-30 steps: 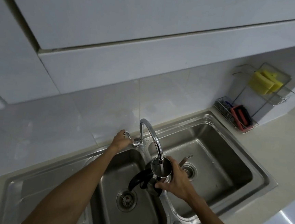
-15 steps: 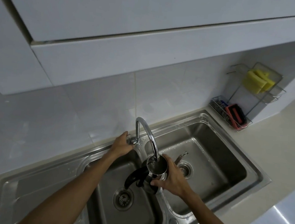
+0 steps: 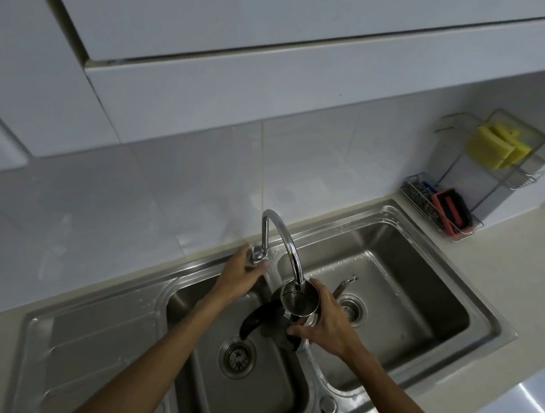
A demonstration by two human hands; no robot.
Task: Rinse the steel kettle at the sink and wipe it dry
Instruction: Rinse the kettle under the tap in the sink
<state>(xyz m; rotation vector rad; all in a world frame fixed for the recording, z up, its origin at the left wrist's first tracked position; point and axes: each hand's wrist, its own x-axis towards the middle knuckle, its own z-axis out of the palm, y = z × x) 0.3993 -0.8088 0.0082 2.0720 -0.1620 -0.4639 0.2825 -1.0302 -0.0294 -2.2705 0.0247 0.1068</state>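
The steel kettle (image 3: 292,302) with a black handle hangs over the divider of a double steel sink (image 3: 473,309). Its open top sits right under the spout of the curved chrome tap (image 3: 283,240). My right hand (image 3: 328,323) grips the kettle's body from the right side. My left hand (image 3: 240,274) rests on the tap's handle at its base. The kettle's lower part is hidden behind my right hand.
A wire rack (image 3: 510,181) in the back right corner holds yellow sponges (image 3: 493,148) above and a red and black scrubber (image 3: 450,212) below. Each basin has a drain strainer. White wall cabinets hang overhead. Pale countertop runs along the right.
Both hands stay where they were on the tap handle and kettle. The view has shifted slightly, and the left hand has turned a little on the tap handle.
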